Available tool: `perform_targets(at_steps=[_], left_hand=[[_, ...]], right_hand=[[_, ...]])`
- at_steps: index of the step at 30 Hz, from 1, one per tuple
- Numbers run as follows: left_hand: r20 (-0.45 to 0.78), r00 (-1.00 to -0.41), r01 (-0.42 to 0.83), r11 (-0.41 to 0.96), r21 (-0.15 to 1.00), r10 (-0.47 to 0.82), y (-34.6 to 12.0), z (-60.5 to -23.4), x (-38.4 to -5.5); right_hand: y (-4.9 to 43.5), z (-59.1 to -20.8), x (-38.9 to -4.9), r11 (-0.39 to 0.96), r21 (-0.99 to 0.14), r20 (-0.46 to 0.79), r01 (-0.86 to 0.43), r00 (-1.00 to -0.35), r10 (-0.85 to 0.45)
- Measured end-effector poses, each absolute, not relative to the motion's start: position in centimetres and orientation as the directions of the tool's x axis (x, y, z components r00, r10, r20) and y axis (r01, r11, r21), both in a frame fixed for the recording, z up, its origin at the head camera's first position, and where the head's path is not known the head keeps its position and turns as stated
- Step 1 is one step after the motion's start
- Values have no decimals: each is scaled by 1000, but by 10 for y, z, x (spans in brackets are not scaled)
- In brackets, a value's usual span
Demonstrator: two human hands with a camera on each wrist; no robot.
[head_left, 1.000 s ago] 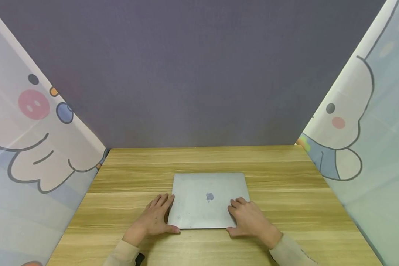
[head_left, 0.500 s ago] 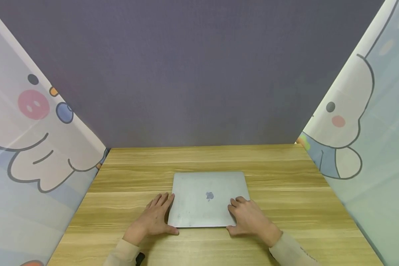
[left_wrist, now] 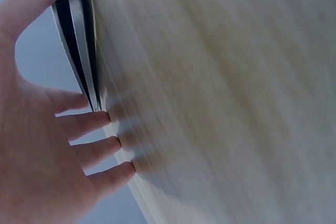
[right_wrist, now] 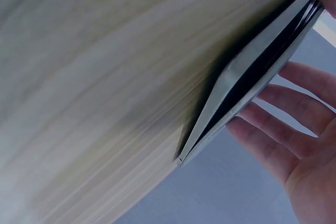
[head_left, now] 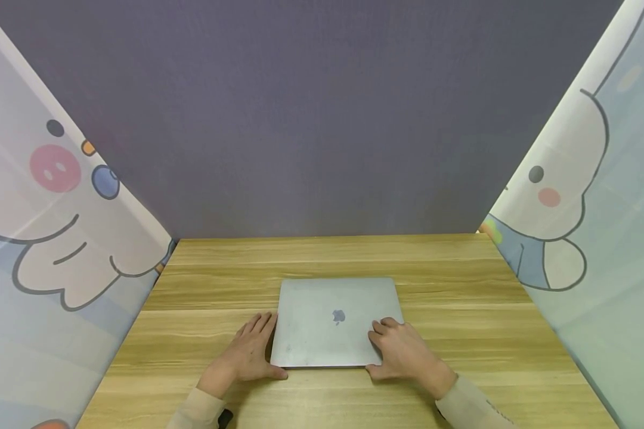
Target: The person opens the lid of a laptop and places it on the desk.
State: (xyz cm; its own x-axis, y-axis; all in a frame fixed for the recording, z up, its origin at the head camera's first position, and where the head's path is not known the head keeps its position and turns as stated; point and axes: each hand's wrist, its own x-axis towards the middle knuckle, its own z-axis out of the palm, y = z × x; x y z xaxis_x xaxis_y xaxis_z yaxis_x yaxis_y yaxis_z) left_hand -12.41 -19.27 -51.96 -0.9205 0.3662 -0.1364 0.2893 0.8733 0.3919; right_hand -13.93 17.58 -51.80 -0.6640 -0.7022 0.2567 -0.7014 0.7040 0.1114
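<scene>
**Laptop [head_left: 330, 348] found slightly ajar, lid handling in progress**

The scene is backed by a dark panel [head_left: 322, 119] and flanked by printed curtains [head_left: 32, 256]. In front of these is set the wood-grained bench [head_left: 472, 316], on whose near half the laptop is laid, its long edge turned towards the wearer of the cameras. The lid [head_left: 316, 298] is shown by both wrist views to be parted from the base [right_wrist: 227, 80], most widely at the near side and hardly at all at the far one.

The laptop's left side is bordered by the left hand [head_left: 249, 356], its fingers spread and its thumb laid by the near corner. The lid's near right part is pinched by the right hand [head_left: 406, 356], with the fingertips placed on top and the thumb at the front edge. The smallest mark, a logo [head_left: 338, 317], is left uncovered between them.

The step in hand is judged to be the moving of the lid; whether raising or lowering is meant cannot be told. For raising, an upward pull with the base steadied would be called for; for lowering, even downward pressure, with the thumbs kept clear of the narrowing gap.
</scene>
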Motion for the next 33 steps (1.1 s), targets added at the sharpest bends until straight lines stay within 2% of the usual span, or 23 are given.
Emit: perform_targets(at_steps=[15, 25, 33], left_hand=[[-130, -917, 293, 858, 423, 377, -196, -520, -123], [-136, -920, 281, 861, 423, 367, -197, -518, -121], [-152, -919, 270, 860, 432, 365, -198, -517, -123]], right_hand=[[176, -513, -141, 713, 105, 246, -693, -677, -694], [176, -508, -142, 725, 57, 206, -686, -703, -681], [178, -509, -144, 728, 50, 228, -684, -702, -675]])
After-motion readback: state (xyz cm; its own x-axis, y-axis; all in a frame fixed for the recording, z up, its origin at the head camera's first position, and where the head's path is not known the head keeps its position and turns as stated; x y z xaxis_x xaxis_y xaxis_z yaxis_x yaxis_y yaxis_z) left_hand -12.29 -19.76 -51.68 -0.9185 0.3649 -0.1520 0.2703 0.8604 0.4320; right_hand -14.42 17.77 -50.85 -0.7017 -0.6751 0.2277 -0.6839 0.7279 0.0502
